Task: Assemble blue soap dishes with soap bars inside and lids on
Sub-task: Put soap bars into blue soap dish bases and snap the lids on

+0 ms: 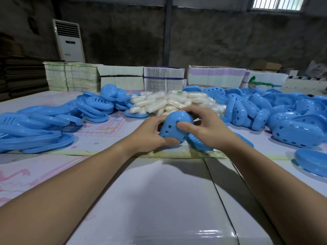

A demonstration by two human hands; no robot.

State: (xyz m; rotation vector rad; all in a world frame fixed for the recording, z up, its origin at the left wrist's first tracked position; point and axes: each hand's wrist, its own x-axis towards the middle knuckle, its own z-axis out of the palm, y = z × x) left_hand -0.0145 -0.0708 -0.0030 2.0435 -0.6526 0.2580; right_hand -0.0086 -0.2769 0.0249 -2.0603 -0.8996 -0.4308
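- Dim workshop with rough dark walls; a long table [159, 191] covered in pale glossy sheets served as the work surface.
- Soap dish [174, 127]: blue, domed, pierced with small heart-shaped holes, held tilted above the middle of the table between both hands.
- Left hand [150, 133]: gripped the dish from its left side, thumb pressed along the lower edge, fingers curled behind.
- Right hand [201, 124]: gripped the dish from the right, thumb flat on the pierced face, fingers wrapped over the top.
- Blue tray [198, 142]: lay on the table just below and right of the held dish, partly under the right hand.
- Soap bars [168, 103]: white, wrapped in clear film, heaped just behind the hands.
- Slotted blue lids and trays [53, 124]: piled at left.
- Pierced blue dishes [283, 117]: piled at right.
- Stacks of flat printed cartons [123, 76]: ranged along the far edge of the table.
- White standing air conditioner [69, 41]: against the back wall, left.
- Window [277, 3]: upper right.
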